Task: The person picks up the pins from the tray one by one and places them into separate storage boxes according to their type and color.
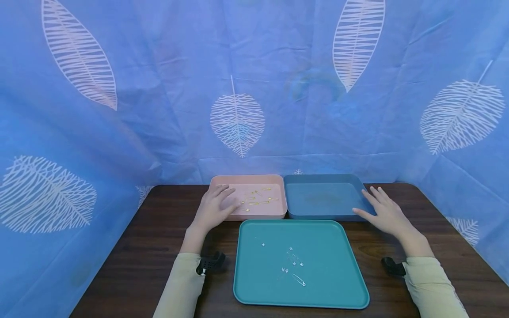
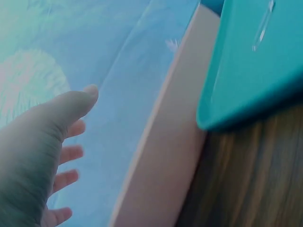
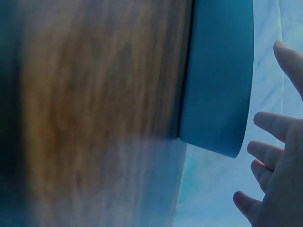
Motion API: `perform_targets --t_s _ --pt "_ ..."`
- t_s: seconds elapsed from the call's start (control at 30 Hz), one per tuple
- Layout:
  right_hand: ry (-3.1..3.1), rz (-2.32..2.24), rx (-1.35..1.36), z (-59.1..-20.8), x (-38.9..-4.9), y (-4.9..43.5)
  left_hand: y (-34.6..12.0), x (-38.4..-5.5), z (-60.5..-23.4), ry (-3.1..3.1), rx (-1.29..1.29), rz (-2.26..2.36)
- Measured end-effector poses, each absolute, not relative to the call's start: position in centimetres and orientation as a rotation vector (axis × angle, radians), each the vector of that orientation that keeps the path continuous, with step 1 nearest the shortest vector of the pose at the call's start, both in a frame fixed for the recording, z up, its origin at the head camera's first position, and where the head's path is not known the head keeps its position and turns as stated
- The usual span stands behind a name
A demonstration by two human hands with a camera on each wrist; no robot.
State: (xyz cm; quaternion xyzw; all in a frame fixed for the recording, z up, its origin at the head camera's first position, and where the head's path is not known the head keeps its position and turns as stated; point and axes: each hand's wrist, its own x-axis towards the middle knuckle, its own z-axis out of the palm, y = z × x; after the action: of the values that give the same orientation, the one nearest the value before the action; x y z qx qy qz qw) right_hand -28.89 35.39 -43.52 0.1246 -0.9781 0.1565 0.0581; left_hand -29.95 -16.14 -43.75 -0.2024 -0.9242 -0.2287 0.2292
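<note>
My left hand [image 1: 214,208] hovers over the left side of the pink tray [image 1: 278,215], fingers spread and holding nothing. Inside that tray lie several gold safety pins [image 1: 259,203]. At the right end of the blue tray [image 1: 318,201], my right hand [image 1: 385,211] has its fingers apart, with nothing in them. In front of both stands a teal tray [image 1: 318,291], where several silver safety pins [image 1: 299,280] lie scattered. The left wrist view shows the left thumb and fingers [image 2: 73,106] beside the pink wall; in the right wrist view, spread fingers [image 3: 272,125] appear next to the blue wall.
The trays stand on a dark wooden table [image 1: 159,247], the pink and blue ones side by side at its far edge. A blue cloth [image 1: 179,110] with white leaf prints hangs behind and along the sides. Each wrist wears a black strap [image 1: 210,261].
</note>
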Motion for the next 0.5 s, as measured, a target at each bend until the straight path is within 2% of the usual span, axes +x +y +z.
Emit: perform_targets --t_s 0.27,0.5 --pt "-3.007 0.531 0.345 -43.8 -29.2 36.3 -13.7 -29.4 -42.5 -2.329 -0.839 -0.504" --pt "-3.036 0.536 0.338 -44.1 -29.3 36.3 -12.2 -28.2 -42.6 -2.353 -0.902 -0.484"
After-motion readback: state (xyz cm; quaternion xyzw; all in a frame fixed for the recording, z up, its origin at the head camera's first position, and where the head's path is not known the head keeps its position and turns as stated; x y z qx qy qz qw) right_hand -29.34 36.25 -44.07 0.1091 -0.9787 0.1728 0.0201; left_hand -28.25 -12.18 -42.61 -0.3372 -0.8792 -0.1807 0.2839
